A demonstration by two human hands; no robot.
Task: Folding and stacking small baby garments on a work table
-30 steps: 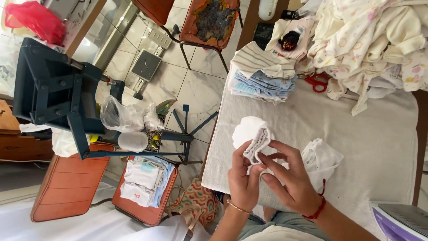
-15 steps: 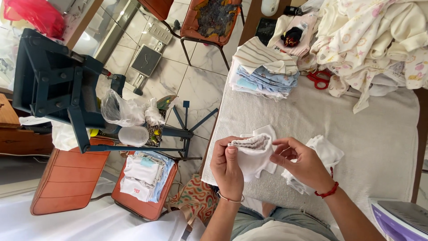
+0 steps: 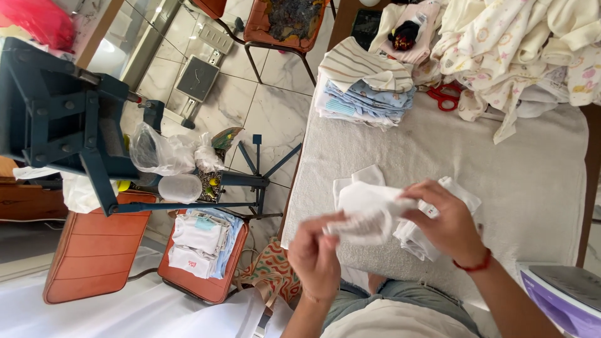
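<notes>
White cloth, a small garment [image 3: 369, 209], sits pinched between both of my hands just above the padded table [image 3: 501, 181], near its front edge. My left hand [image 3: 316, 253] has its fingers closed on the lower left corner, and my right hand [image 3: 447, 225] grips the right side, fingers curled over the fabric; the piece is blurred, so I cannot tell its exact shape. Another white piece [image 3: 432, 235] lies under my right hand on the table. Farther back I see a folded stack of striped and blue clothes [image 3: 366, 87], red scissors [image 3: 446, 97] beside it, and a loose heap of pale printed clothes [image 3: 519, 44]. A purple iron [image 3: 560, 300] stands at the near right corner.
</notes>
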